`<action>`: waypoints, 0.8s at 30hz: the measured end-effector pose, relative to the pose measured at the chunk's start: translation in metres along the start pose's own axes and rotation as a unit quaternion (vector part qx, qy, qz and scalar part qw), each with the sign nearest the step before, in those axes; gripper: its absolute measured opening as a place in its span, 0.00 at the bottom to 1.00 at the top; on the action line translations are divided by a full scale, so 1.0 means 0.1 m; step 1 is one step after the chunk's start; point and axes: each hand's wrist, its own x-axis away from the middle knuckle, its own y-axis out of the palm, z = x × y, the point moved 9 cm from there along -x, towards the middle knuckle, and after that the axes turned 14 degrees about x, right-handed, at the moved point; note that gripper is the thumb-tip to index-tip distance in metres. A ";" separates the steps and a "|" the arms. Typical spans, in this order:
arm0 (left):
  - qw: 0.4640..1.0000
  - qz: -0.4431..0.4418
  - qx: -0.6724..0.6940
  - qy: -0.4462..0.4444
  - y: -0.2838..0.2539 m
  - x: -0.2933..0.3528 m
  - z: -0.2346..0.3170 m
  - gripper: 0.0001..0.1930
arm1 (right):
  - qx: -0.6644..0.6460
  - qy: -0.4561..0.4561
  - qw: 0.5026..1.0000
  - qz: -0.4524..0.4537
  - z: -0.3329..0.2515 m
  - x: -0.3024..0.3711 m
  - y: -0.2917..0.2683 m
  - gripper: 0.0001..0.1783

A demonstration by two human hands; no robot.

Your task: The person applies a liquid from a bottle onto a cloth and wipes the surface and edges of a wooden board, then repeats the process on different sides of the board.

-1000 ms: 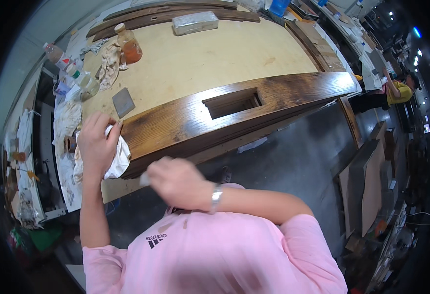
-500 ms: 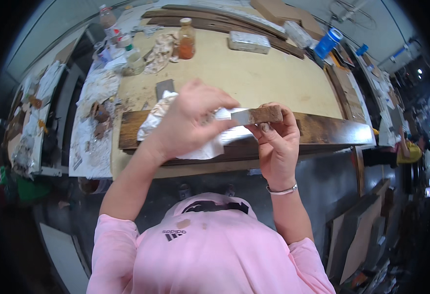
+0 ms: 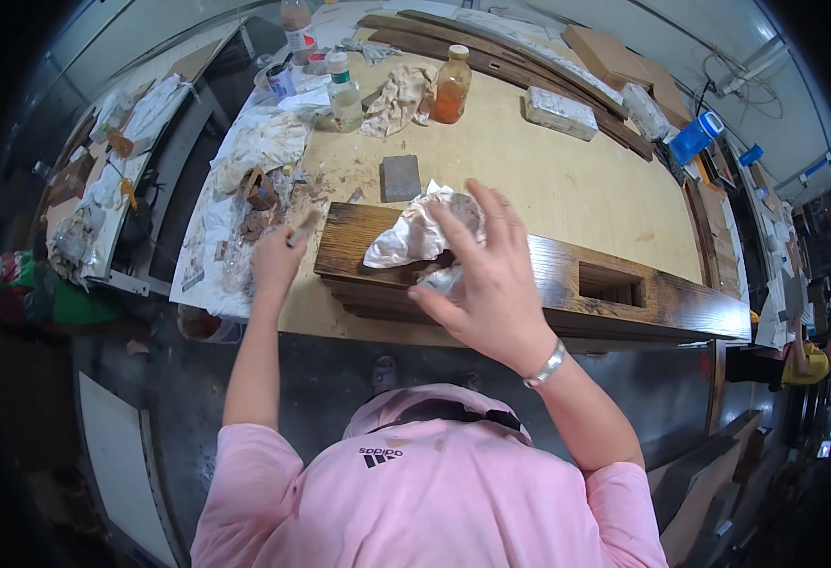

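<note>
My left hand [image 3: 275, 262] is closed at the left end of the bench, around a small scraper [image 3: 308, 225] whose brownish tip shows beyond the fingers; the rest is hidden in the fist. My right hand [image 3: 497, 284] has its fingers spread over a crumpled, stained white paper [image 3: 406, 237]. I cannot tell whether the fingers touch it. The paper lies on a dark-stained wooden beam [image 3: 548, 260] with a glossy finish and a rectangular slot near its right part. Behind the beam's left end is a grey flat block [image 3: 400, 179].
Dirty papers and brown lumps [image 3: 259, 194] litter the bench's left side. Farther back stand a bottle of orange liquid [image 3: 451, 90], a green-capped jar [image 3: 343, 95], a wrapped block [image 3: 561, 114] and long dark boards [image 3: 510, 66]. A person in yellow [image 3: 805, 364] is at far right.
My hands have parted: the left moved left to the bench's littered end, and the right let go of the brown-ended piece and opened over the paper. The view has shifted.
</note>
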 end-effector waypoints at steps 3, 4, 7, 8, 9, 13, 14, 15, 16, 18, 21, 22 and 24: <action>0.998 0.011 -0.044 0.051 0.20 0.00 0.06 0.15 | 0.081 -0.018 0.996 -0.034 -0.12 -0.03 0.28 0.43; 0.991 0.055 0.072 0.099 0.07 -0.03 0.28 0.15 | 0.092 -0.027 0.995 -0.036 -0.16 0.01 0.35 0.42; 0.927 0.036 0.353 0.121 -0.36 -0.07 1.23 0.15 | 0.094 -0.061 0.993 -0.020 -0.31 0.13 0.47 0.37; 0.924 0.019 0.362 0.121 -0.42 -0.04 1.60 0.15 | 0.073 -0.064 0.995 0.021 -0.35 0.14 0.47 0.32; 0.921 -0.039 0.324 0.215 -0.39 0.03 2.19 0.14 | 0.067 -0.064 0.995 0.023 -0.33 0.16 0.45 0.25; 0.912 -0.286 0.045 0.290 0.17 0.29 2.62 0.13 | 0.082 -0.118 0.983 0.111 -0.15 0.52 0.17 0.16; 0.919 -0.278 0.055 0.273 0.15 0.27 2.58 0.14 | 0.109 -0.126 0.978 0.123 0.06 0.68 0.04 0.14; 0.913 -0.290 0.061 0.280 0.19 0.29 2.54 0.14 | 0.137 -0.119 0.972 0.151 0.30 0.82 -0.17 0.14; 0.913 -0.280 0.072 0.289 0.15 0.29 2.56 0.14 | 0.147 -0.077 0.977 0.135 0.65 1.02 -0.33 0.14; 0.914 -0.274 0.078 0.290 0.15 0.30 2.60 0.14 | 0.161 0.120 0.962 0.184 1.27 1.31 -0.90 0.09; 0.917 -0.286 0.057 0.271 0.17 0.31 2.67 0.14 | 0.174 0.247 0.920 0.251 1.57 1.46 -1.13 0.15; 0.914 -0.293 0.065 0.271 0.22 0.30 2.69 0.14 | 0.179 0.193 0.935 0.237 1.37 1.30 -1.03 0.16; 0.908 -0.304 0.072 0.278 0.22 0.32 2.71 0.14 | 0.167 0.096 0.967 0.168 0.94 0.98 -0.71 0.16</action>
